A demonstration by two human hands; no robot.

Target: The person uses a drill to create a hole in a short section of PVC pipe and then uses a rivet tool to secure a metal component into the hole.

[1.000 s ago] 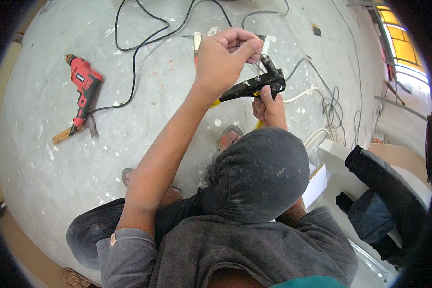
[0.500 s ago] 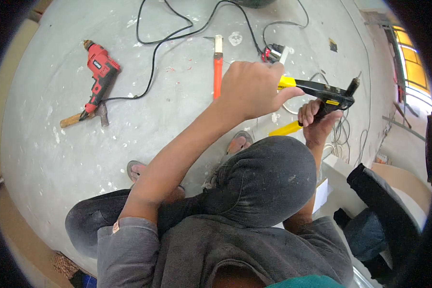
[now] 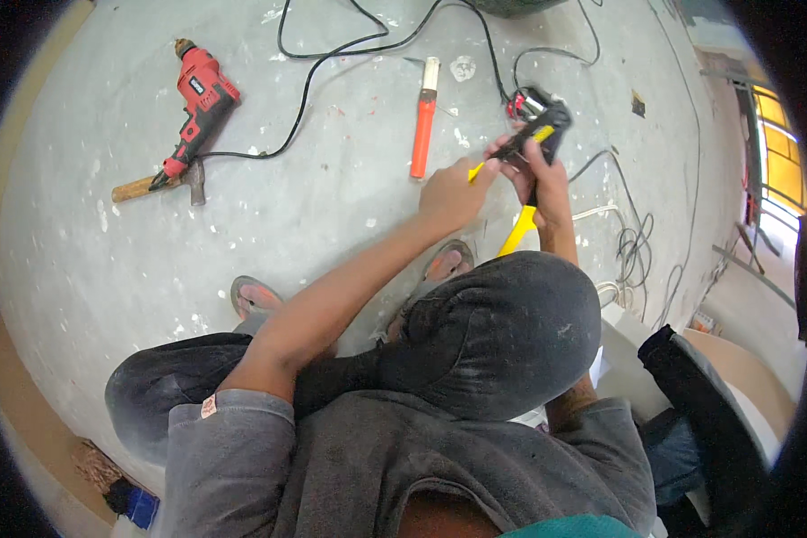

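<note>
A grey concrete floor (image 3: pixel 125 287), flecked with white spots, is spreading beneath the work, and a yellow-paned window (image 3: pixel 774 117) is glowing at the edge, between two and three o'clock from the hands. The black hand riveter (image 3: pixel 556 125) with yellow handles is resting in both hands, off the floor. Its head is sitting at two o'clock from the left hand (image 3: pixel 455 195) and at twelve o'clock from the right hand (image 3: pixel 547 186). The left hand is curling its fingers around one yellow handle, whose tip is partly showing. The right hand is wrapping the tool below its head, thumb lying along the body, and the other yellow handle is pointing out toward seven o'clock beneath it. The two handles are standing apart.

At eleven o'clock from the left hand, an orange-handled tool (image 3: pixel 422 139) is lying just beside it. Farther off, toward ten o'clock, a red and black drill (image 3: pixel 211 90) is resting against a wooden-handled hammer (image 3: pixel 134 189), while its black cable (image 3: pixel 307 99) is looping toward twelve o'clock. A tangled grey cable (image 3: pixel 635 240) is lying at four o'clock from the right hand.
</note>
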